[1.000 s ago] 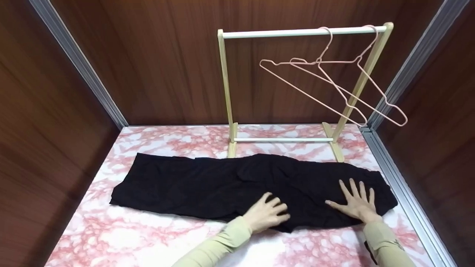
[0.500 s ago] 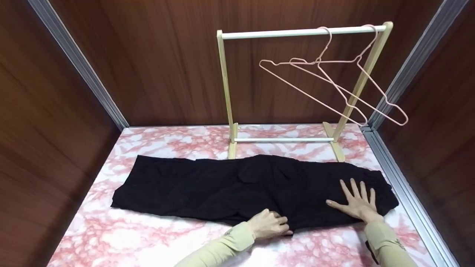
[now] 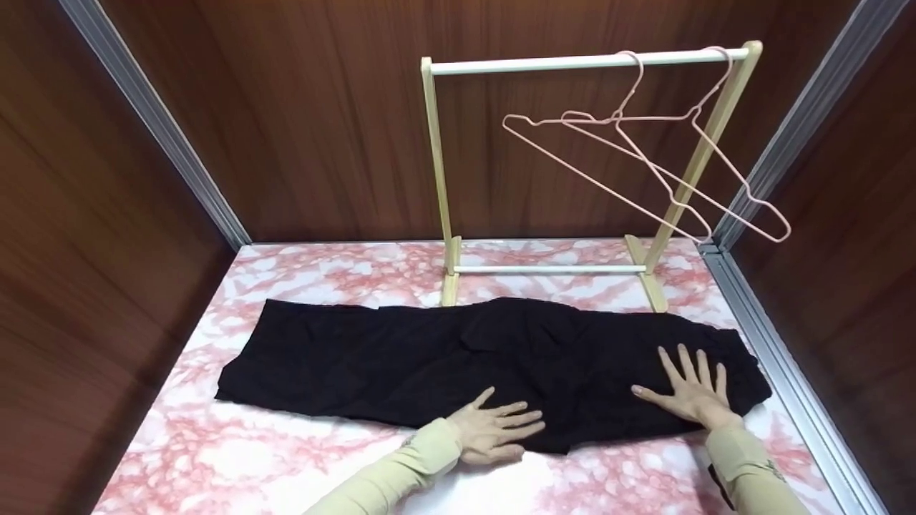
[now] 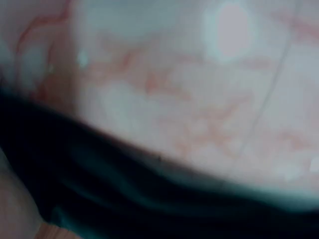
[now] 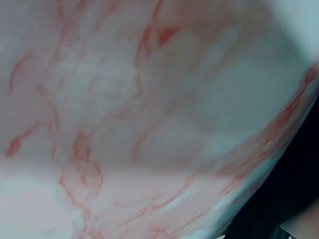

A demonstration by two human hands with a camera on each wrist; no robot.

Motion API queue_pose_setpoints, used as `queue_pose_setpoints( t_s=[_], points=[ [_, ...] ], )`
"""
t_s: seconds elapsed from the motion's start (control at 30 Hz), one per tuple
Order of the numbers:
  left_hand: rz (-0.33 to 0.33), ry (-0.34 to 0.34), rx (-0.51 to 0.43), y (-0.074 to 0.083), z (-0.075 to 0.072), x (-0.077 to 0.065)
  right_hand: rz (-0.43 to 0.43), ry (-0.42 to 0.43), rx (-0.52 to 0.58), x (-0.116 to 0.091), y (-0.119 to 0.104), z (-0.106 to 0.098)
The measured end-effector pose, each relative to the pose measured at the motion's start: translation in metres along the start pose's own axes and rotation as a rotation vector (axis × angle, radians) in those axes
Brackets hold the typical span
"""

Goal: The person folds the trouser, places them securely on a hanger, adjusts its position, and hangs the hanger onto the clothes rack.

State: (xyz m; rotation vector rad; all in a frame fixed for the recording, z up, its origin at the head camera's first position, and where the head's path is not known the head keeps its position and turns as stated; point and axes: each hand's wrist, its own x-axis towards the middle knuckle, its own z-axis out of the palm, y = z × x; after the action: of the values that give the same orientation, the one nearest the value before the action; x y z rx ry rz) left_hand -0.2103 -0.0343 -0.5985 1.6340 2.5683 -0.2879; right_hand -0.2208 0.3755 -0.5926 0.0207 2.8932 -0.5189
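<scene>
A pair of black trousers [image 3: 401,357] lies folded lengthwise across the table, with the gathered waist end at the right and the leg ends at the left. My left hand [image 3: 490,431] lies over the near edge around the middle, its fingers spread and pointing right. Near the waist, my right hand [image 3: 690,393] rests on the cloth with straight, spread fingers. A dark band of the trousers [image 4: 124,184] crosses the lower part of the left wrist view, blurred. In the right wrist view, the trousers [image 5: 284,184] show only at the right edge.
Behind the trousers stands a wooden clothes rack [image 3: 438,164] with a white top rail. Two pink wire hangers [image 3: 601,184] hang at its right end. The table [image 3: 236,458] has a red-and-white marbled top, with brown panels [image 3: 322,129] around it.
My left hand was curled at the trousers' near edge half a second ago; now its fingers are spread and it has shifted slightly left. The right hand has stayed in place.
</scene>
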Motion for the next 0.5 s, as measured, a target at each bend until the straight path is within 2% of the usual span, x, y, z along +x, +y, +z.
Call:
queue_pose_setpoints(
  t_s=[0.1,0.2,0.27,0.33,0.43,0.5],
  points=[
    [-0.013,-0.007,-0.017,-0.004,-0.006,0.002,-0.011,0.023,-0.027,0.0,-0.004,-0.001],
    [-0.015,0.05,0.045,-0.005,-0.01,0.005,-0.101,0.124,-0.077,-0.005,-0.013,-0.002],
    [-0.016,0.131,0.114,-0.005,-0.01,0.008,-0.218,0.205,-0.047,-0.01,-0.023,-0.003],
    [-0.014,0.23,0.187,-0.005,-0.01,0.01,-0.37,0.244,0.005,-0.017,-0.034,-0.003],
    [-0.024,0.387,0.26,-0.005,-0.01,0.013,-0.58,0.192,0.056,-0.026,-0.049,-0.001],
    [-0.043,0.481,0.29,-0.005,-0.011,0.015,-0.691,0.182,0.014,-0.029,-0.056,0.0]
  ],
)
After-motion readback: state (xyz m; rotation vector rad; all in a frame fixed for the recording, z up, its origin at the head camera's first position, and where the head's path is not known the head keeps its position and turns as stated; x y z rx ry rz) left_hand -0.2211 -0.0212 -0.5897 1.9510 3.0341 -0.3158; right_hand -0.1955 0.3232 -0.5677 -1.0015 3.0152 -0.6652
